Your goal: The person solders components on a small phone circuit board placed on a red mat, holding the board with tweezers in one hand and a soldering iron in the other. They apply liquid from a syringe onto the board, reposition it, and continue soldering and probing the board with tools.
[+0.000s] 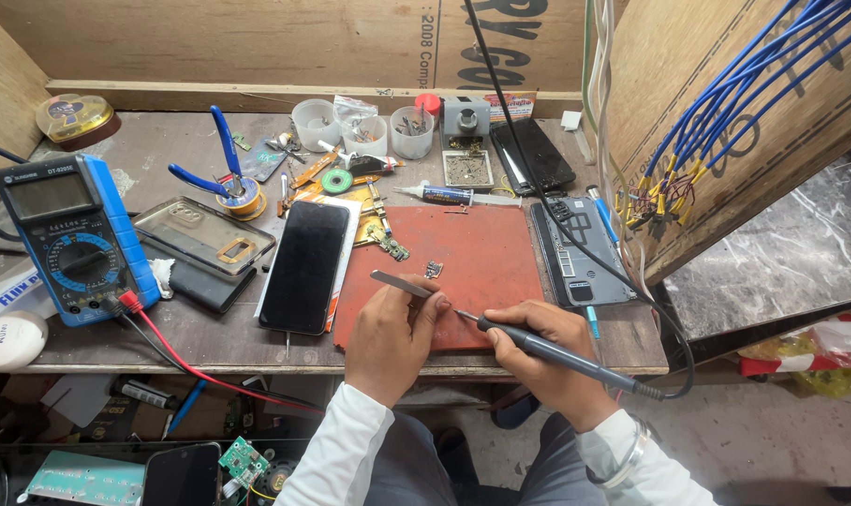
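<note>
Pretty bright, even daylight here, soft shadows under the hands (463, 342), some glare on the phone (304, 265) glass, sharp mid-frame but wide-angle bending at the edges.

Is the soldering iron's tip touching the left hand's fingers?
Cannot tell. In the head view the soldering iron tip ends right at the left hand fingertips; no gap or contact shows plainly.

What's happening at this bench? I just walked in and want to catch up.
A person sits at a cluttered workbench. Their right hand holds a soldering iron, tip near the left hand, which grips tweezers over a red mat. A dark phone and blue multimeter lie to the left.
</note>
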{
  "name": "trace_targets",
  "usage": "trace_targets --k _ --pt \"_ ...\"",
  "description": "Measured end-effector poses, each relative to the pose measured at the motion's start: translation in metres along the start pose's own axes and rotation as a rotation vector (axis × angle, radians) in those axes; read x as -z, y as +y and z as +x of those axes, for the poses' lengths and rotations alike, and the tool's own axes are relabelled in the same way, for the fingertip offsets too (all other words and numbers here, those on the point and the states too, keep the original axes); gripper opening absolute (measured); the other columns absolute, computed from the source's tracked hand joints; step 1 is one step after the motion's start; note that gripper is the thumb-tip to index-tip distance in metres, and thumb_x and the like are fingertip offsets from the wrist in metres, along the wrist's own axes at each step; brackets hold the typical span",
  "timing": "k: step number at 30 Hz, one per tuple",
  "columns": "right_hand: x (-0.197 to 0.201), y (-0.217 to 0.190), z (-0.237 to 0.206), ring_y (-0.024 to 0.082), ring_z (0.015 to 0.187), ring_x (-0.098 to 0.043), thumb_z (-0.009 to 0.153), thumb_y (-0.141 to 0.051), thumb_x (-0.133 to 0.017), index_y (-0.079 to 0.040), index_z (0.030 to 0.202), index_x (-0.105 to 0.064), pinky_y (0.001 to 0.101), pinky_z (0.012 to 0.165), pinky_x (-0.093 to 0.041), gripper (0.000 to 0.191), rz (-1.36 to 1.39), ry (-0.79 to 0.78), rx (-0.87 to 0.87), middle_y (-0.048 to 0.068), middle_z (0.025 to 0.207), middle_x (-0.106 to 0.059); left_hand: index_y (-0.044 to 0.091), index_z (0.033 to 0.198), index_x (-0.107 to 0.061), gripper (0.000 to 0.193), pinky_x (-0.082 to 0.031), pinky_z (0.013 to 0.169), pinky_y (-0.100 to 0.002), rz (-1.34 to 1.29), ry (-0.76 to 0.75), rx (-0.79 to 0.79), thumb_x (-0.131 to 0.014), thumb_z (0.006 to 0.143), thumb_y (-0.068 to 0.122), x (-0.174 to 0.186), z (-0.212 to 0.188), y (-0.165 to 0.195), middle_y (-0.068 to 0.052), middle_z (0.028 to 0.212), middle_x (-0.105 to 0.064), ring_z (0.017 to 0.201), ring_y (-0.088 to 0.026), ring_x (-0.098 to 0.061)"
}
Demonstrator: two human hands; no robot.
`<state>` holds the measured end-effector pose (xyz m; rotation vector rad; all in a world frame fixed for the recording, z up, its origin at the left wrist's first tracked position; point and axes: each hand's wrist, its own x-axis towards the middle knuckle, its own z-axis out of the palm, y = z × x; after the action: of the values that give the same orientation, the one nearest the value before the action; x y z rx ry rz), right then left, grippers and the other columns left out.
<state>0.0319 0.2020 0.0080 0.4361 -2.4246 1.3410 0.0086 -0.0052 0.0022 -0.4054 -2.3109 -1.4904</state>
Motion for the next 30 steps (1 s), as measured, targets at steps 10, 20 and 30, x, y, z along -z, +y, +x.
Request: trace_targets --k 10,20,30 --pt "0.0 0.002 0.0 0.01 0.066 -0.07 0.081 -0.009 -0.075 -0.003 0.101 -0.08 0.0236 0.059 -0.053 0.022 0.014 0.015 0.008 0.006 0.082 -0.078 0.004 0.104 -0.066 0.012 -0.058 0.064 -0.033 -0.017 -0.004 -0.018 -0.065 0.098 0.014 0.0 0.0 -0.002 -0.008 0.088 -0.076 0.079 -0.02 -0.078" --pt "0.001 -0.006 0.002 0.011 0.065 -0.071 0.08 -0.009 -0.075 -0.003 0.1 -0.079 0.0246 0.06 -0.054 0.021 -0.037 0.024 -0.005 0.007 0.081 -0.077 0.004 0.104 -0.066 0.012 -0.058 0.063 -0.033 0.002 0.0 -0.012 -0.066 0.098 0.015 0.0 0.0 -0.001 -0.008 0.087 -0.075 0.076 -0.02 -0.078" --pt "0.001 -0.006 0.003 0.011 0.067 -0.072 0.081 -0.009 -0.076 -0.003 0.101 -0.08 0.0244 0.06 -0.055 0.022 -0.023 0.004 0.003 0.007 0.083 -0.078 0.005 0.102 -0.067 0.014 -0.055 0.06 -0.035 0.048 -0.009 0.013 -0.068 0.097 0.018 0.0 0.0 0.0 -0.01 0.083 -0.072 0.07 -0.021 -0.075"
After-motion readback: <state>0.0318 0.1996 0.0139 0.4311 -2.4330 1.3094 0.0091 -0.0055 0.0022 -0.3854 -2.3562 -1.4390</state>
